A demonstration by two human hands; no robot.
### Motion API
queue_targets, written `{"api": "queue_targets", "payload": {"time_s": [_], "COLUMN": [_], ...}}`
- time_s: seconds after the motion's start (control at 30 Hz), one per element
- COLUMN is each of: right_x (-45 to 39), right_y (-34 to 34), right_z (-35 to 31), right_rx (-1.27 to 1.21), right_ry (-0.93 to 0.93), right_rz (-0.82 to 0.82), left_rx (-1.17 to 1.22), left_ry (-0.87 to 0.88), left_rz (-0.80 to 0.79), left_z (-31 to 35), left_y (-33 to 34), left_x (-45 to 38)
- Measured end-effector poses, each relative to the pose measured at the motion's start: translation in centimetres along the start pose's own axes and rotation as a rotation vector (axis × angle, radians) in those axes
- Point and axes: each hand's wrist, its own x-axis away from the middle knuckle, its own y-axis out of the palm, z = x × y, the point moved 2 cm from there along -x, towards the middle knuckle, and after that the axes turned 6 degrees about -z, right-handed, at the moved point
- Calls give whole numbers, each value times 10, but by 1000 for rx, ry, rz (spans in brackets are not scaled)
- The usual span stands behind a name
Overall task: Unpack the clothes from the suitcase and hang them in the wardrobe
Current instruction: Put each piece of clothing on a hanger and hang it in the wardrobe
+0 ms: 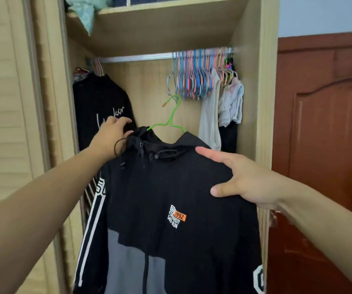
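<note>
A black and grey zip jacket (170, 198) with a small white and orange chest print hangs on a green wire hanger (170, 115), held up in front of the open wardrobe (264, 102). My left hand (112, 136) grips the jacket's collar at its left shoulder. My right hand (249, 181) grips the jacket's right shoulder, thumb on the front. The hanger's hook is below the metal rail (136, 58) and touches nothing. The suitcase is out of view.
A black top with white lettering (102, 107) hangs at the rail's left end. Several coloured hangers (194, 77) and pale garments (223, 102) crowd the right end. A shelf (166, 9) holds fabric above. A red-brown door (323, 134) stands to the right.
</note>
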Motion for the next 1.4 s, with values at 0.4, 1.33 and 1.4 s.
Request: {"api": "queue_targets", "payload": {"time_s": [0.4, 1.33, 1.4], "right_x": [-152, -579, -586], "right_y": [-48, -75, -74], "right_z": [-58, -79, -69], "right_rx": [192, 560, 569], "right_ry": [-88, 269, 317], "right_rz": [328, 464, 428], "left_rx": [-110, -189, -193], "left_ry": [-290, 77, 75], "left_rz": [43, 547, 560], "left_z": [-101, -340, -340], "left_y": [-20, -32, -32], "left_x": [-19, -190, -189]}}
